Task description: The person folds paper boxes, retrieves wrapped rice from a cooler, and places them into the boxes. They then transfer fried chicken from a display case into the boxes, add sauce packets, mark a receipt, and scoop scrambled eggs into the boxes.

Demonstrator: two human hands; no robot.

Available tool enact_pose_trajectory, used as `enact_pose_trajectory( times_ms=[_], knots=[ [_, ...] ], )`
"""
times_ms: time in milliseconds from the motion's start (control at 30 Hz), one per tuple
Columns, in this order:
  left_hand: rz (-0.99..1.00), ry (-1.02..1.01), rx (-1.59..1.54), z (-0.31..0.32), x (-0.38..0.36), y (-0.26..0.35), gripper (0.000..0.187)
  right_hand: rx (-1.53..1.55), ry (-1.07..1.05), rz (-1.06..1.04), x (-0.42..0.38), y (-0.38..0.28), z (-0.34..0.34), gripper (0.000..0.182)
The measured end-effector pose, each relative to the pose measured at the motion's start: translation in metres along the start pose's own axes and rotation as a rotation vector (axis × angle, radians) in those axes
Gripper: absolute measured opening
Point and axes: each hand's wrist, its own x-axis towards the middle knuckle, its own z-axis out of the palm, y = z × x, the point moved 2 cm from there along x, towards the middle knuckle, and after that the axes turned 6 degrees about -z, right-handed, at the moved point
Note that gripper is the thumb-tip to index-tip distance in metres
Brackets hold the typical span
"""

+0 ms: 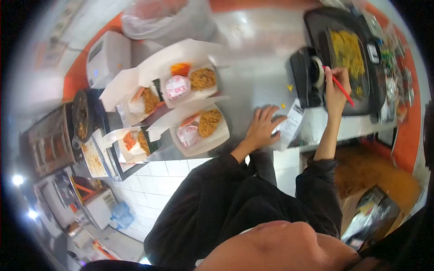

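Here, nearest, the paper slip (291, 123) lies on the tabletop (260, 67) — light, probably limp, best pinned by its edge — the left hand (261, 128) right beside it, fingers loosely spread; beyond, the right hand (335, 90) pinches a red pen (344, 92) (slim, likely stiff).

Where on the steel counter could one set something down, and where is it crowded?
Bare steel lies between the open food boxes and black holder, beyond the left hand; yellow scraps dot its right edge. Crowded: among boxes, and around the black tray.
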Motion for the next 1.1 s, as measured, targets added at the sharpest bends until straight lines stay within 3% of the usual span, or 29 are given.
enact_pose_trajectory(
  times_ms=[33, 100, 233, 367, 467, 500, 600, 633, 700, 733, 767, 800, 867, 933, 1000, 1033, 1067, 1100],
  knots=[
    [0.008, -0.017, -0.02, 0.0, -0.001, -0.001, 0.051, -0.019, -0.116, -0.014, 0.02, 0.006, 0.014, 0.022],
    [0.012, 0.02, -0.05, -0.005, -0.003, -0.001, 0.052, -0.337, -0.215, 0.016, 0.04, 0.018, 0.031, 0.03],
    [0.02, -0.002, -0.081, -0.003, -0.005, -0.004, 0.059, -0.428, -0.457, 0.172, 0.059, 0.034, 0.04, 0.049],
    [0.016, -0.02, -0.123, 0.005, -0.007, -0.008, 0.061, -0.863, -0.088, -0.082, 0.075, -0.051, 0.053, 0.07],
    [0.068, 0.067, -0.105, 0.016, -0.009, -0.018, 0.063, -0.288, -0.016, -0.418, 0.109, -0.174, 0.123, 0.048],
    [0.06, 0.015, -0.062, 0.01, -0.009, -0.019, 0.063, -0.14, -0.116, -0.522, 0.118, -0.199, 0.158, 0.037],
    [0.047, -0.137, 0.044, -0.009, -0.01, -0.009, 0.064, -0.088, -0.761, -0.732, 0.154, -0.224, 0.285, 0.03],
    [0.047, -0.185, 0.077, -0.011, -0.009, -0.007, 0.065, -0.268, -1.095, -0.732, 0.172, -0.212, 0.338, 0.027],
    [0.082, -0.177, -0.042, -0.004, -0.009, -0.009, 0.06, -0.62, -1.5, -0.654, 0.176, -0.191, 0.402, 0.03],
    [0.044, -0.16, -0.11, -0.013, -0.013, -0.006, 0.06, -0.633, -1.503, -0.656, 0.179, -0.169, 0.431, 0.03],
    [0.003, -0.143, -0.172, -0.02, -0.016, -0.009, 0.059, -0.955, -1.557, -0.686, 0.184, -0.135, 0.458, 0.031],
    [0.051, -0.182, -0.042, -0.008, -0.008, -0.01, 0.061, -1.284, -1.592, -0.71, 0.188, -0.109, 0.473, 0.032],
    [0.052, -0.161, -0.079, -0.01, -0.012, -0.012, 0.061, -1.318, -1.607, -0.728, 0.202, -0.072, 0.473, 0.028],
    [0.075, -0.161, -0.139, -0.004, -0.01, -0.014, 0.062, -1.349, -1.609, -0.748, 0.201, -0.077, 0.469, 0.026],
    [0.084, -0.146, -0.16, 0.011, -0.007, -0.017, 0.062, -1.147, -1.286, -0.879, 0.196, -0.121, 0.452, 0.025],
    [0.095, -0.15, -0.176, 0.017, -0.006, -0.016, 0.062, -1.15, -1.281, -0.893, 0.2, -0.142, 0.446, 0.025],
    [0.093, -0.144, -0.171, 0.019, -0.009, -0.016, 0.062, -0.809, -1.248, -0.779, 0.204, -0.163, 0.439, 0.026],
    [0.098, -0.056, -0.356, 0.019, -0.014, -0.019, 0.062, -0.473, -1.192, -0.653, 0.209, -0.173, 0.436, 0.026]
  ],
)
